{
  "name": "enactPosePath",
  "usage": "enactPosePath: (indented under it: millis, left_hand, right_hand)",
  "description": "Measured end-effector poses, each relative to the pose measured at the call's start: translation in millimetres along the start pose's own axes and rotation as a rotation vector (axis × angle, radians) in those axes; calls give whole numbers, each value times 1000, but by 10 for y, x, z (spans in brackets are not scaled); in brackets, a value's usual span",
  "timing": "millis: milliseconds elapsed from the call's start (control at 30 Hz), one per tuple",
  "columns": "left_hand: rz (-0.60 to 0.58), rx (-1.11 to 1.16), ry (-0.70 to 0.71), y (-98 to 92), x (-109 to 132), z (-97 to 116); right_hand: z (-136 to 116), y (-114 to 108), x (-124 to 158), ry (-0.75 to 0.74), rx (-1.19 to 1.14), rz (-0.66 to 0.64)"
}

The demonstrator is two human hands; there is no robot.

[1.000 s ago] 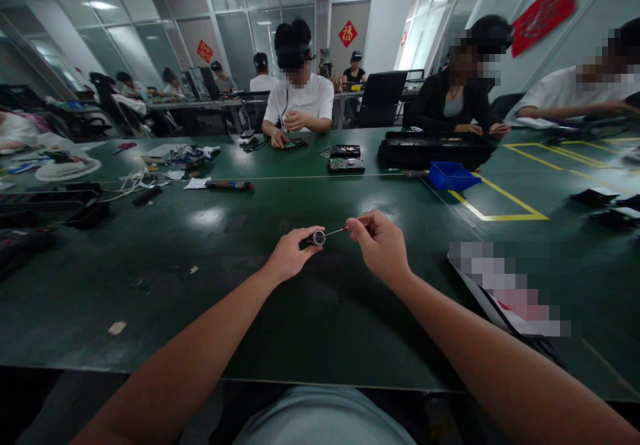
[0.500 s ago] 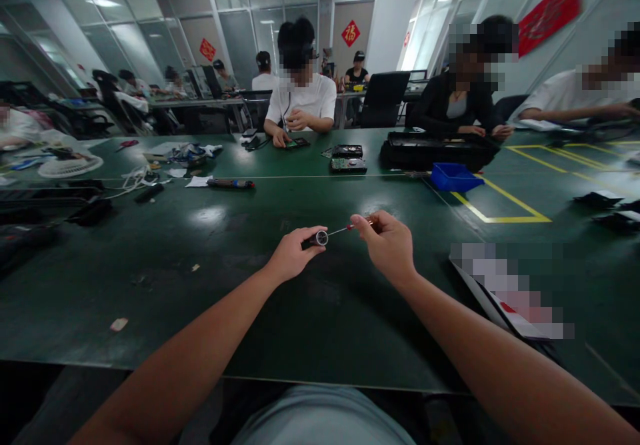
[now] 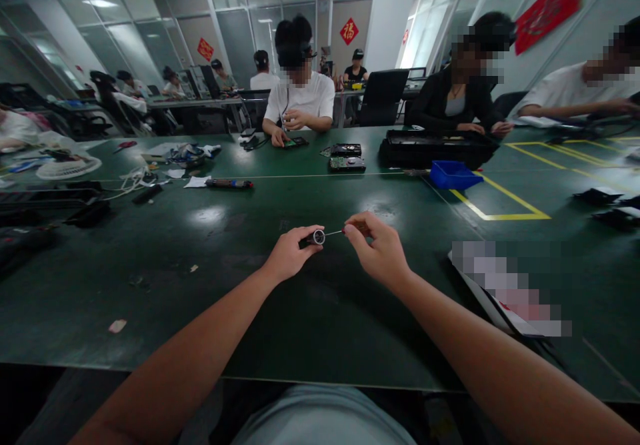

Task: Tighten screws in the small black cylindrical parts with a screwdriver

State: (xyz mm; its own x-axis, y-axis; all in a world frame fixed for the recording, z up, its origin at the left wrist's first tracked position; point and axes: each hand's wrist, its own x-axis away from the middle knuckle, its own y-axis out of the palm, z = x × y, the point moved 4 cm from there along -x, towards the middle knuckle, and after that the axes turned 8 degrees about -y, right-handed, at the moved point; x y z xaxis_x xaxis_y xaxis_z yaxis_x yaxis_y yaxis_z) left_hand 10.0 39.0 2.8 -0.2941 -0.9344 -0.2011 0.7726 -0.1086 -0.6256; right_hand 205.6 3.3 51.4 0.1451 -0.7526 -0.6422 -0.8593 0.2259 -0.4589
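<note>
My left hand (image 3: 290, 253) is closed round a small dark cylinder with a silver rim (image 3: 319, 237), its round end turned to the right. What the cylinder is, I cannot tell for sure. In my right hand (image 3: 381, 248) is a thin screwdriver (image 3: 336, 233), pinched at its red collar, with most of the handle hidden by the fingers. The metal shaft points left, and its tip meets the cylinder's open end. Both hands are held above the green table (image 3: 300, 325).
Hard drives (image 3: 347, 164) lie across the table near a seated person. Right of them are a long black casing (image 3: 435, 148) and a blue bin (image 3: 455, 175). A dark tool (image 3: 230, 183) lies at centre left, with cables (image 3: 134, 180) beyond. A blurred booklet (image 3: 500, 292) is at right.
My right hand has shifted slightly left and its fingers have rolled round the screwdriver handle, hiding more of it. The shaft now lies flatter. My left hand stays nearly in place.
</note>
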Motion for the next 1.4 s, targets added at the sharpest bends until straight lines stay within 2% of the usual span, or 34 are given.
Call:
enactPosePath:
  millis: [133,333,500,600,700,900,1033,1233,1400]
  left_hand:
    - [-1,-5,7,-2,0,12]
    - [1,-2,2,0,0,10]
    - [6,1,-3,6,5,6]
    - [4,5,6,5,7,13]
    - [13,3,5,-2,8,10]
    - [37,20,0,-23,6,-3]
    - [-14,38,11,-21,2,7]
    - [-37,51,39,-46,-20,5]
    - [-19,-7,29,-58,-27,26]
  right_hand:
    - [27,-12,-11,88,28,-7]
    - [56,12,1,31,-4,-12]
    - [70,28,10,75,-24,-29]
    - [82,18,9,98,-21,29]
    - [142,24,7,142,-132,100]
    - [326,117,-6,274,-436,158]
    - [392,137,-9,387,-560,218]
    - [412,178,-8,552,-790,161]
    - [405,121,-12,432,-565,238]
